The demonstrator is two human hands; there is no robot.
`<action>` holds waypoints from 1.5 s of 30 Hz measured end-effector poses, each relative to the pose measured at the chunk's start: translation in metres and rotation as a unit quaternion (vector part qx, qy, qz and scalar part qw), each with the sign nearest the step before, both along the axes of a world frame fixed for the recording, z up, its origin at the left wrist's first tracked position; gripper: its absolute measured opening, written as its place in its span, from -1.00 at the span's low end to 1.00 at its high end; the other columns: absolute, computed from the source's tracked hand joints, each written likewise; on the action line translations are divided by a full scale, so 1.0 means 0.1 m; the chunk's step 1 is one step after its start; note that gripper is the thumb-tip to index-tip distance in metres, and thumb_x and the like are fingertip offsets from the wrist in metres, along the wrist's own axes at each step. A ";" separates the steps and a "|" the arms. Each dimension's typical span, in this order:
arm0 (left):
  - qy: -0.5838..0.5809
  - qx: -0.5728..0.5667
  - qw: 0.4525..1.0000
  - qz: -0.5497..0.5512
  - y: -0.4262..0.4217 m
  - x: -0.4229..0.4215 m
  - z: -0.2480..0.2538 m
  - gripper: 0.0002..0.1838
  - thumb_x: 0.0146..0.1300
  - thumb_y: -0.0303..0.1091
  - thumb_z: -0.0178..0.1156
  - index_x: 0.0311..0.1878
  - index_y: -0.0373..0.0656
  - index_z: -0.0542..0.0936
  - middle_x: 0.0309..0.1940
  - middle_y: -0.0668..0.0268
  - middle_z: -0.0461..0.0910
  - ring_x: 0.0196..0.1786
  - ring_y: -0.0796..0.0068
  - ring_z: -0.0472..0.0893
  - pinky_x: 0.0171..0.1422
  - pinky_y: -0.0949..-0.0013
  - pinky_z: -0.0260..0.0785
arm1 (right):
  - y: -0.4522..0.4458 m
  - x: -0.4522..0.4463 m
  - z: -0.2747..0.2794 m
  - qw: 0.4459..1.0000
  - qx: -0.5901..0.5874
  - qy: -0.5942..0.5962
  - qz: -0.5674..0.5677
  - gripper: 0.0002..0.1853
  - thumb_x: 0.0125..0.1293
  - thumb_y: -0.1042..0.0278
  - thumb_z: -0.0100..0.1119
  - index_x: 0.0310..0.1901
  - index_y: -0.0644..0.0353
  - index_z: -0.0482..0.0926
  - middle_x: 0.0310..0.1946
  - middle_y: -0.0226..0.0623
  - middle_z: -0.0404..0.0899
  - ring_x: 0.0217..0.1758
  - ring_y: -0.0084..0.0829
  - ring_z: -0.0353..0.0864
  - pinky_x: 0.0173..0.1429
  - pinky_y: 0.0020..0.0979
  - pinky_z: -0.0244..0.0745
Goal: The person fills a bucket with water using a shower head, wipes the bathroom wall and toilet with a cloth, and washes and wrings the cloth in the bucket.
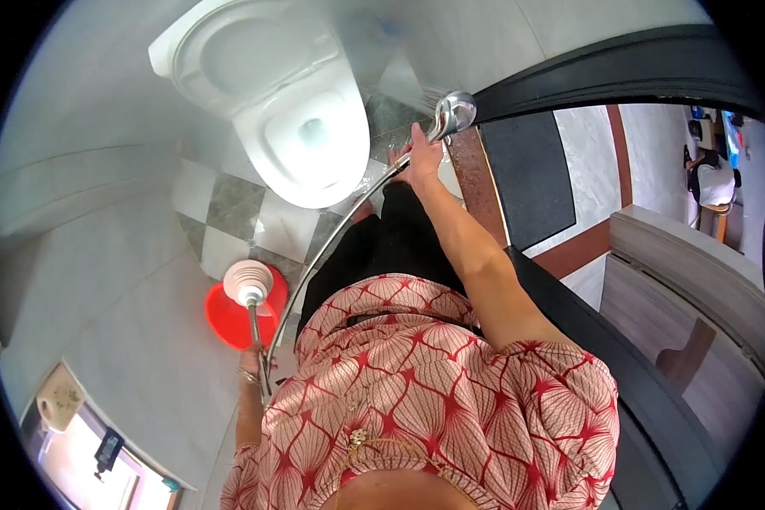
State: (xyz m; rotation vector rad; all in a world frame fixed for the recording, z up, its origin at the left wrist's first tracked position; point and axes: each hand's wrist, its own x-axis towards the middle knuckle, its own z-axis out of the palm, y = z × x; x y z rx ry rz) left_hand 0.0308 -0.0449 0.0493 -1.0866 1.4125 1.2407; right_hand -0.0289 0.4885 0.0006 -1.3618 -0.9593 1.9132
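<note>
In my right hand (425, 161) is a chrome shower head (453, 115), gripped near its handle and held to the right of the white toilet (321, 161). Fine water sprays from the head. Its metal hose (340, 231) runs down past my legs to the lower left. My left hand (257, 364) is wrapped round the handle of a plunger (248, 282) with a pale ribbed cup. The plunger cup is over a red basin (229, 319) on the floor. The toilet lid is raised.
Wet checkered floor tiles (235, 206) surround the toilet. A brown doorsill (476, 183) and a dark mat (523, 178) lie to the right. Farther right, beyond the doorway, a person (716, 183) in white sits. A window (93, 459) is at lower left.
</note>
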 end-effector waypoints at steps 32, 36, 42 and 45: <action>0.114 -0.055 0.991 -0.051 -0.42 -0.49 0.20 -0.82 0.02 -0.30 -0.04 -0.56 -0.21 0.32 -0.79 0.32 0.26 -0.78 0.40 0.33 -0.70 0.32 0.36 | -0.99 -0.02 0.58 0.985 0.023 0.031 0.168 -0.77 0.05 0.26 0.16 -0.48 0.19 0.35 -0.67 -0.46 0.31 -0.66 -0.64 0.27 -0.54 -0.57 0.24; 0.099 -0.089 0.988 -0.078 -0.54 -0.44 0.37 -0.78 0.02 -0.25 -0.02 -0.57 -0.21 0.34 -0.79 0.31 0.28 -0.77 0.40 0.35 -0.70 0.34 0.35 | -1.09 -0.11 0.67 0.983 -0.063 0.098 0.145 -0.78 0.06 0.32 0.15 -0.46 0.19 0.31 -0.67 -0.45 0.31 -0.64 -0.63 0.30 -0.56 -0.59 0.27; 0.191 -0.045 0.971 -0.133 -0.37 -0.62 0.22 -0.77 0.01 -0.25 0.01 -0.60 -0.21 0.35 -0.78 0.31 0.30 -0.81 0.40 0.35 -0.77 0.39 0.25 | -1.00 -0.29 0.58 0.964 -0.060 0.158 0.204 -0.82 0.12 0.38 0.11 -0.45 0.10 0.27 -0.62 -0.44 0.33 -0.59 -0.59 0.34 -0.46 -0.57 0.30; 0.186 -0.034 0.977 -0.093 -0.28 -0.71 0.14 -0.77 0.00 -0.25 0.01 -0.62 -0.19 0.35 -0.78 0.32 0.30 -0.81 0.41 0.35 -0.78 0.39 0.24 | -0.95 -0.59 0.62 0.964 -0.017 0.149 0.221 -0.82 0.12 0.38 0.11 -0.44 0.12 0.27 -0.64 -0.47 0.30 -0.62 -0.62 0.32 -0.50 -0.60 0.25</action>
